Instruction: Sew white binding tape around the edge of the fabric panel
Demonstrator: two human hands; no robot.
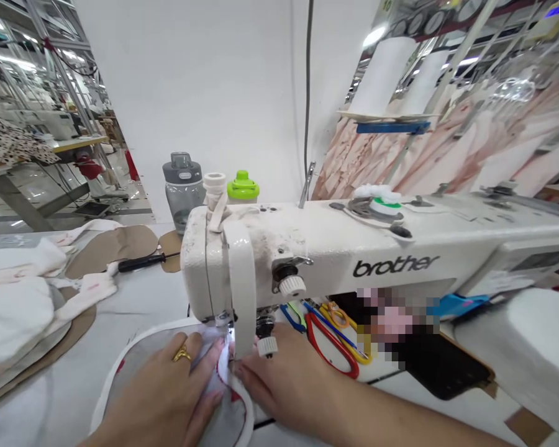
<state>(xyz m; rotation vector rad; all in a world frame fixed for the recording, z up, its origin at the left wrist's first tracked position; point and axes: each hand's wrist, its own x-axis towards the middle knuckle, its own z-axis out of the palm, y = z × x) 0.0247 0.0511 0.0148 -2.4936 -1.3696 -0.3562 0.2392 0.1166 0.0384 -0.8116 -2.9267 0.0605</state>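
A grey fabric piece [135, 360] with a white bound edge and small red marks lies under the needle area of a white sewing machine [317, 242] lettered "brother". My left hand [168, 379], with a gold-coloured ring, presses on the fabric left of the needle, fingers bent and thumb tip near the curved edge. Just right of the needle, my right hand [284, 372] is closed at the white edge, thumb and index fingertip near the presser foot. Part of its fingers is hidden behind the machine head.
Scissors with red handles [335, 354] and other tools lie under the machine arm, beside a dark phone [447, 366]. A screwdriver [142, 262] and stacked cut fabric pieces [13, 310] are at left. Bottles [184, 186] stand behind; thread cones [384, 74] are above right.
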